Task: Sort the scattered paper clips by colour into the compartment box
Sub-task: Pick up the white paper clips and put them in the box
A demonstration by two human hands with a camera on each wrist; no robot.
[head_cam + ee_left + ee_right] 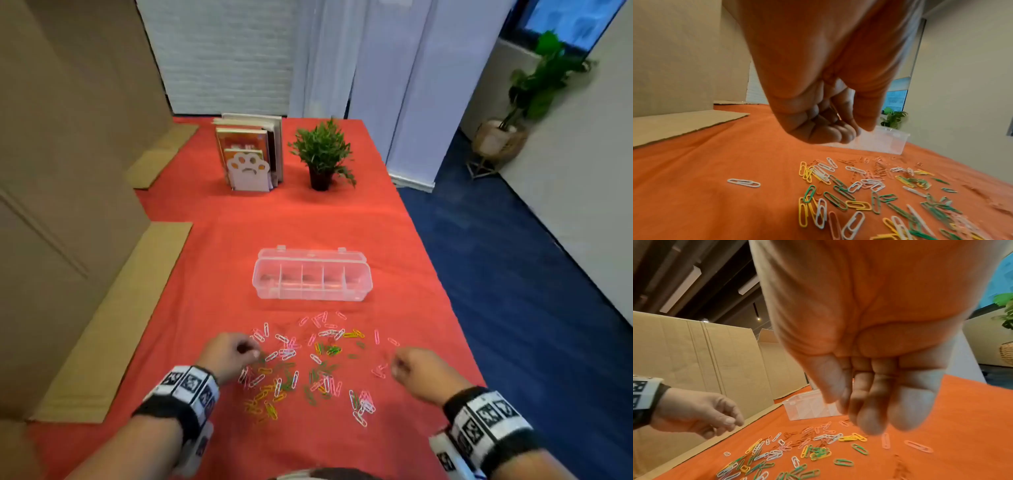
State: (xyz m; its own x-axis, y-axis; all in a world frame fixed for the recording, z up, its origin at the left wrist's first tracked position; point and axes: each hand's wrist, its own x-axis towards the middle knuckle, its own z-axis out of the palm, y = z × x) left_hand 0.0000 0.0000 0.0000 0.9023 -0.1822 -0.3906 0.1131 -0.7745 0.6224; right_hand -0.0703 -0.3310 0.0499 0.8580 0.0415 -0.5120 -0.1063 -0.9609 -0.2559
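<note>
Several paper clips in white, pink, green and yellow lie scattered on the red cloth. Behind them stands the clear compartment box, its lid open and its compartments looking empty. My left hand hovers over the left side of the clips. Its fingers are curled into the palm and no clip shows in them. My right hand hovers just right of the clips. Its fingers hang down, bunched beside the thumb, with nothing in them.
A bookend with books and a small potted plant stand at the table's far end. Cardboard sheets lie along the left edge against tall boxes. The table's right edge drops to blue floor.
</note>
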